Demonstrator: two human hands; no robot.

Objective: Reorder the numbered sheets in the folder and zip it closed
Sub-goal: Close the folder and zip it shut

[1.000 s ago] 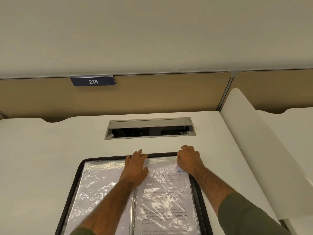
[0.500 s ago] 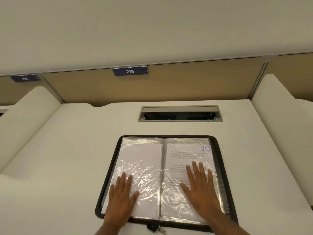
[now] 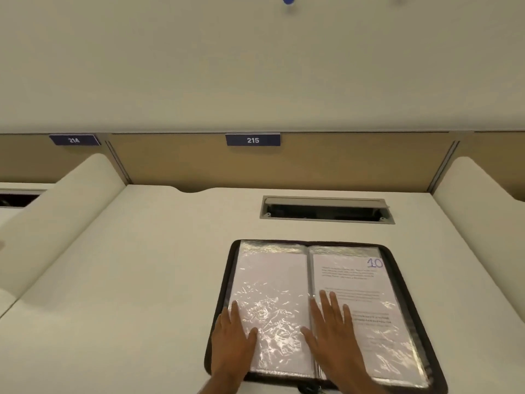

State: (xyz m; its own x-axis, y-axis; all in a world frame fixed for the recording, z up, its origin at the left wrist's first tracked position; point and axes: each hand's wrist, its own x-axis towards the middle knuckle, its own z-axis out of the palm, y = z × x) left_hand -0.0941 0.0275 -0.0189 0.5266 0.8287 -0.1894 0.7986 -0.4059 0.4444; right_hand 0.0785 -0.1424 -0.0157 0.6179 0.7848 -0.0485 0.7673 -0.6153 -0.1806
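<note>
A black zip folder (image 3: 403,280) lies open on the white desk (image 3: 142,280), showing two clear plastic sleeves. The left sleeve (image 3: 272,282) holds a blank-looking white sheet. The right sleeve holds a printed sheet (image 3: 366,282) marked 10 in blue at its top right corner. My left hand (image 3: 233,342) lies flat, fingers straight, on the lower left edge of the left page. My right hand (image 3: 335,336) lies flat with spread fingers on the lower part of the right page, close to the spine. The zip pull shows dimly at the folder's near edge.
A grey cable hatch (image 3: 326,209) is sunk into the desk behind the folder. White side dividers (image 3: 56,211) (image 3: 480,200) flank the desk. A tan back panel carries blue plates 215 (image 3: 252,140) and 214 (image 3: 74,140).
Both hands slid from the folder's far edge down to its near part and now lie flat. Over the last half second the view swung left and both hands shifted left on the pages.
</note>
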